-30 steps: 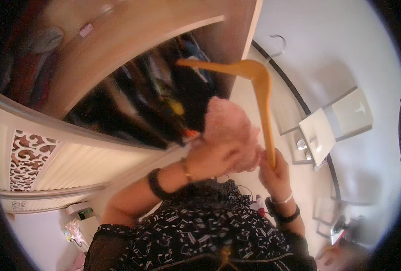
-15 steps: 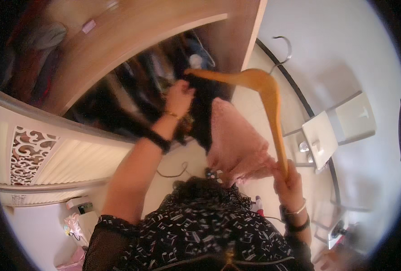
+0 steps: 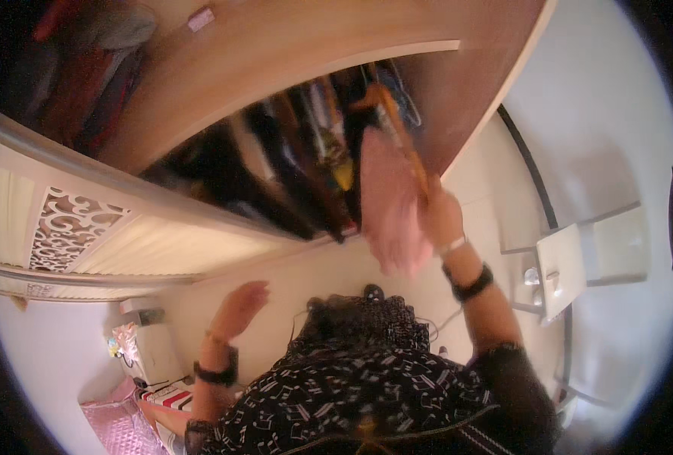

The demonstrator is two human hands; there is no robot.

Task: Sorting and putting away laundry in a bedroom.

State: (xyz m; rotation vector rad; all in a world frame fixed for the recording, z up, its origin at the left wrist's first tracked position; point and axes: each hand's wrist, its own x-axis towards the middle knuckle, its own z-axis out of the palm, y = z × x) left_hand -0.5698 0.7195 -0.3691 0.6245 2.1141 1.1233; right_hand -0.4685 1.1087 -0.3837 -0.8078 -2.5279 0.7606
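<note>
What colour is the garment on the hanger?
Pink; the garment hangs from an orange hanger held by the right hand. Head view.

The hanger (image 3: 397, 133) looks like smooth, orange-toned wood, and the pink garment (image 3: 386, 205) on it is soft matt cloth. The wardrobe (image 3: 291, 45) is smooth brown wood veneer with a faint sheen; the patterned dark sleeves (image 3: 367, 394) are matt fabric

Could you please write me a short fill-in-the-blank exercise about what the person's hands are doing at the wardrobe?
1. The right hand holds a wooden ____ up among the hanging clothes.
2. The garment on it is ____ in colour.
3. The left hand is open and holds ____.
4. Each wrist wears a ____ band.

Missing words: hanger; pink; nothing; black
</note>
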